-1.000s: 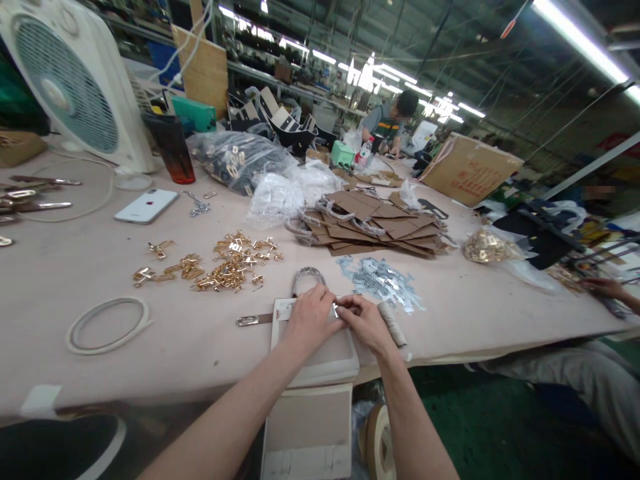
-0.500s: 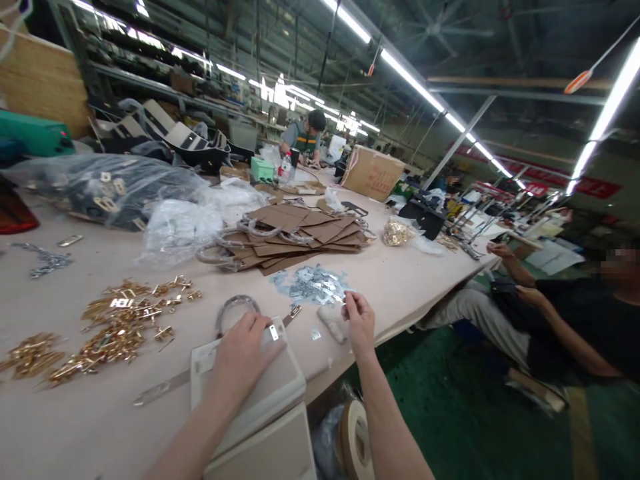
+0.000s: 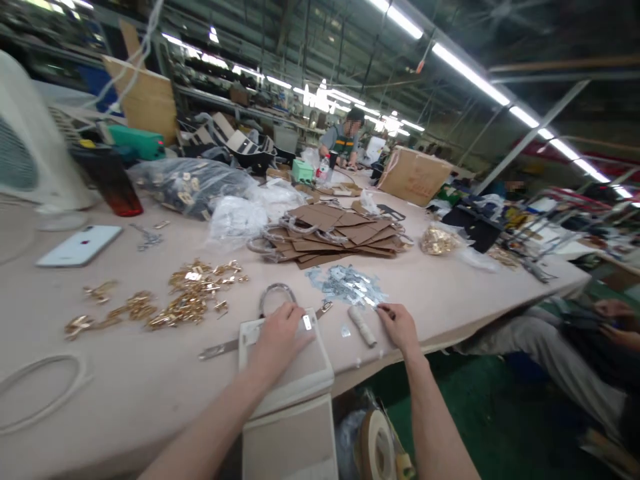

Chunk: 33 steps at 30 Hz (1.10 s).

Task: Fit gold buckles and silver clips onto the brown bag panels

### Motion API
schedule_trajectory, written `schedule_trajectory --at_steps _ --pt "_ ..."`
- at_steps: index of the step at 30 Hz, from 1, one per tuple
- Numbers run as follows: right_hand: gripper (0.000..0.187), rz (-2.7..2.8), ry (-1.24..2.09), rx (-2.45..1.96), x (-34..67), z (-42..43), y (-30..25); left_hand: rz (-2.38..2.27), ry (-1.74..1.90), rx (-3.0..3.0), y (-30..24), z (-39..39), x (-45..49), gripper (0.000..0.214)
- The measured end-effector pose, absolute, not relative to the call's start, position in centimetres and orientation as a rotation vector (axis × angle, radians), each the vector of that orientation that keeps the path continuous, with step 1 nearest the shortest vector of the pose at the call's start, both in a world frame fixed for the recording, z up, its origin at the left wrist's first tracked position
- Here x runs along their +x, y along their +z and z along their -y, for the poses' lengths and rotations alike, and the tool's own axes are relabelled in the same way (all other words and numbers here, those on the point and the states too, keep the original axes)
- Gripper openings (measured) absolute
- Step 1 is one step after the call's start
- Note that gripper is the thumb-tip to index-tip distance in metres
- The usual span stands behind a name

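My left hand (image 3: pixel 281 337) lies over a cream-white handbag (image 3: pixel 313 373), its thumb stretched out and its fingers resting on the flap. A small silver plate (image 3: pixel 307 322) sits on the bag just past my fingers. From the bag, a grey loop handle (image 3: pixel 277 288) stands up, and straps with metal ends (image 3: pixel 219 349) stick out at the sides. At the right edge of a pile of thin silver metal plates (image 3: pixel 350 285) is my right hand (image 3: pixel 400 325), thumb and fingers pinched together. Whatever lies between those fingertips is too small to make out. Beside it rests a whitish roll (image 3: pixel 362 327).
Gold-coloured hardware (image 3: pixel 187 297) is heaped at left, near a phone (image 3: pixel 80 245) and a fan (image 3: pixel 35 133). Brown flat pieces (image 3: pixel 335 233) are stacked behind the silver pile. A tape roll (image 3: pixel 377 447) is below the table edge. A person sits at right; another works farther back.
The view has turned left, bringing the fan and phone into sight. My right hand has come down closer to the table beside the silver pile. My left hand stays on the handbag.
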State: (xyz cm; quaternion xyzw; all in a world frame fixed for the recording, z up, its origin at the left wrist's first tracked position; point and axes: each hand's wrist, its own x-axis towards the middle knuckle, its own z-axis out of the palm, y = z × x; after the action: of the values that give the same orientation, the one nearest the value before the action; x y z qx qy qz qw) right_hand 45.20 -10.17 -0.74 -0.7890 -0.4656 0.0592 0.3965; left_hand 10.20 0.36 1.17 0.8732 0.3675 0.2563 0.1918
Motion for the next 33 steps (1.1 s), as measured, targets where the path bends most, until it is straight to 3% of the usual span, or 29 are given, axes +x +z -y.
schedule_trajectory --at_steps 5,10,18,23,28,33 --pt "0.043 1.363 0.134 -2.183 48.9 9.9 -2.9 -1.044 0.688 2.530 3.1 0.3 7.2 0.065" --pt "0.040 1.405 0.262 -2.187 50.7 8.8 -4.0 -1.221 0.731 2.473 3.6 0.3 4.0 0.049" --pt "0.025 1.301 0.245 -2.109 46.8 8.8 -0.2 -1.064 0.958 2.325 0.2 -0.5 3.3 0.028" --pt "0.024 1.235 0.196 -2.091 46.7 9.0 -0.3 -1.039 0.987 2.364 -1.1 -1.5 3.6 0.033" --pt "0.037 1.200 0.247 -1.985 44.6 9.6 0.4 -1.025 1.044 2.377 -1.6 -1.7 3.6 0.037" --pt "0.030 1.607 0.468 -1.750 40.0 9.7 2.5 -1.016 1.041 2.383 -1.7 -1.6 3.5 0.033"
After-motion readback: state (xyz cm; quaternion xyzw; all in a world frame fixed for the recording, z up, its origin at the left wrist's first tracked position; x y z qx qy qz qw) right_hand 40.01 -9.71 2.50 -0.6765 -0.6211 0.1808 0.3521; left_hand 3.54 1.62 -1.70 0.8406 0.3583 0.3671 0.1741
